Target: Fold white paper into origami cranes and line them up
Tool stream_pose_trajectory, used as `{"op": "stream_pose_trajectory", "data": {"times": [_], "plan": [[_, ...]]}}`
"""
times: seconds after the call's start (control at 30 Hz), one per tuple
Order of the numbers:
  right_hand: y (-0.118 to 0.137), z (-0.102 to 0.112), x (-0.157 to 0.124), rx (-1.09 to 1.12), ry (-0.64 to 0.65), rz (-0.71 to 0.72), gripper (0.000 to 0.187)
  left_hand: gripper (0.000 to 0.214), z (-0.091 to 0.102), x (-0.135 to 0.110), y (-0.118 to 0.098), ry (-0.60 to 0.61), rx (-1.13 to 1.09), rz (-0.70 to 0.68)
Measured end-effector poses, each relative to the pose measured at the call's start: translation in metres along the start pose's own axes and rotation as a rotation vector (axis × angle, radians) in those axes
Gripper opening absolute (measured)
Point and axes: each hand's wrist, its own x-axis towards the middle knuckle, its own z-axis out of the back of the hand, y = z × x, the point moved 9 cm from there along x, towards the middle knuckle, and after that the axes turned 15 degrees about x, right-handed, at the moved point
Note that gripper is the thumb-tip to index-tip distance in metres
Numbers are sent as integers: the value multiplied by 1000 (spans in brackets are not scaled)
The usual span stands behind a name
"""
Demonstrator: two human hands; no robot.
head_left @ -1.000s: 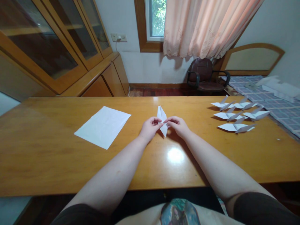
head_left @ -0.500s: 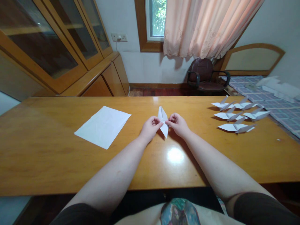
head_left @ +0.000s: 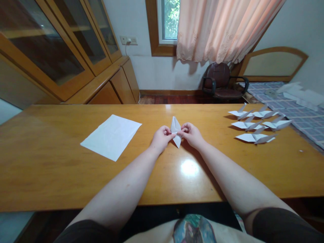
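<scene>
A small folded white paper, an origami piece [head_left: 175, 125] with a pointed top and a pointed lower tip, is held above the middle of the wooden table [head_left: 162, 182]. My left hand [head_left: 161, 139] pinches its left side, thumb in front. On its right side my right hand [head_left: 191, 134] pinches it the same way, the two thumbs almost meeting across its middle. The fingers behind the paper are partly hidden.
A flat white sheet of paper [head_left: 111, 136] lies on the table to the left. Several folded paper cranes [head_left: 254, 137] stand in a group at the right. Beyond the table are a dark chair [head_left: 219, 79], a bed [head_left: 283, 104] and a wooden cabinet [head_left: 101, 81].
The folded paper has tilted slightly, its lower tip moving a little left and up. Both hands keep their pinch, the right thumb shifting slightly inward across the paper.
</scene>
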Motion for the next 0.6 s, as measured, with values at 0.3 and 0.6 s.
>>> {"op": "stream_pose_trajectory", "data": {"times": [0.3, 0.6], "plan": [[-1, 6, 0, 47, -78, -19, 28, 23, 4, 2, -3, -46, -41, -10], [-3, 2, -4, 44, -44, -99, 40, 30, 6, 0, 2, -70, -91, 49]]}}
